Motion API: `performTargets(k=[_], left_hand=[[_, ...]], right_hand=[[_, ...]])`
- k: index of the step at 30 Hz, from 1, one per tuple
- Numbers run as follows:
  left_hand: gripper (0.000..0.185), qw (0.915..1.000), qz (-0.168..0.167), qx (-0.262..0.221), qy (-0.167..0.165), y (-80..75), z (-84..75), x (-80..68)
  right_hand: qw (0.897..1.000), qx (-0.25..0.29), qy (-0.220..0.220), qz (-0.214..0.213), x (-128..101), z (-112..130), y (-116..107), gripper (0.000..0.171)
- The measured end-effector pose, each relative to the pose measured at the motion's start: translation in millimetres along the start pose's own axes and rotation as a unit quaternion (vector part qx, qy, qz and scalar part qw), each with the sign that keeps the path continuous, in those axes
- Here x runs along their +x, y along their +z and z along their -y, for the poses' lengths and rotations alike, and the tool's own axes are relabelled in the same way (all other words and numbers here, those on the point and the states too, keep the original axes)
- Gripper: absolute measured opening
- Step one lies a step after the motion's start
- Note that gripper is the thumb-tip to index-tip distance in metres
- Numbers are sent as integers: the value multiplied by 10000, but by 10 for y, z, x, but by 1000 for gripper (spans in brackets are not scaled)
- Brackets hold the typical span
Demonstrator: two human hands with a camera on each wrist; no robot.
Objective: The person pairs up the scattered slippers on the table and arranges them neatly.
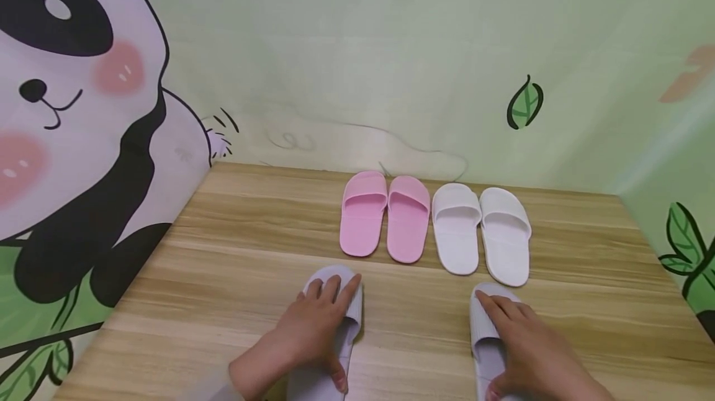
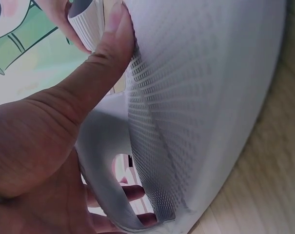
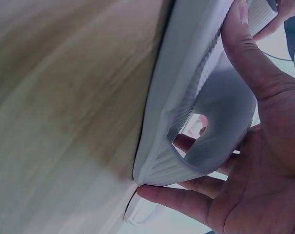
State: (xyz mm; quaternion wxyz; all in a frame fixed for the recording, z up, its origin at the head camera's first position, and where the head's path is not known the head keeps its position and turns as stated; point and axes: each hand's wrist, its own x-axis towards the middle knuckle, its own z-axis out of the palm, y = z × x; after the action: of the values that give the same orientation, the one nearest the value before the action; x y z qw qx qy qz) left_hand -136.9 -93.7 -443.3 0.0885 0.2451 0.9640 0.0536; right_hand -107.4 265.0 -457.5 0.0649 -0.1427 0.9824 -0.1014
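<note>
My left hand (image 1: 313,333) spans a light grey slipper (image 1: 316,383), fingers spread over its ribbed strap and toe. In the left wrist view the thumb (image 2: 106,53) presses at the edge of the slipper's textured footbed (image 2: 181,97). A matching grey slipper (image 1: 481,323) lies under my right hand (image 1: 533,351), well apart from the first. The right wrist view has the thumb (image 3: 247,53) on that slipper's footbed edge and the fingers reaching round its strap (image 3: 223,131) and toe. Both slippers point away from me, at the wood surface.
Beyond my hands, a pink slipper pair (image 1: 385,221) and a white slipper pair (image 1: 481,233) sit side by side on the wood-grain surface (image 1: 234,221). Green printed walls (image 1: 313,66) with leaves and a panda (image 1: 84,84) enclose the back and sides.
</note>
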Motion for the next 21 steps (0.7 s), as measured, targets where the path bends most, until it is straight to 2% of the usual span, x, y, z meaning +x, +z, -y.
performTargets(k=[14,21], left_hand=[[165,9998,-23,179,113,1,-149,66],[166,9996,-45,232,129,23,-212,96]], right_hand=[[9999,122,56,23,79,163,11,152],[9997,139,55,190,118,217,-7,153]])
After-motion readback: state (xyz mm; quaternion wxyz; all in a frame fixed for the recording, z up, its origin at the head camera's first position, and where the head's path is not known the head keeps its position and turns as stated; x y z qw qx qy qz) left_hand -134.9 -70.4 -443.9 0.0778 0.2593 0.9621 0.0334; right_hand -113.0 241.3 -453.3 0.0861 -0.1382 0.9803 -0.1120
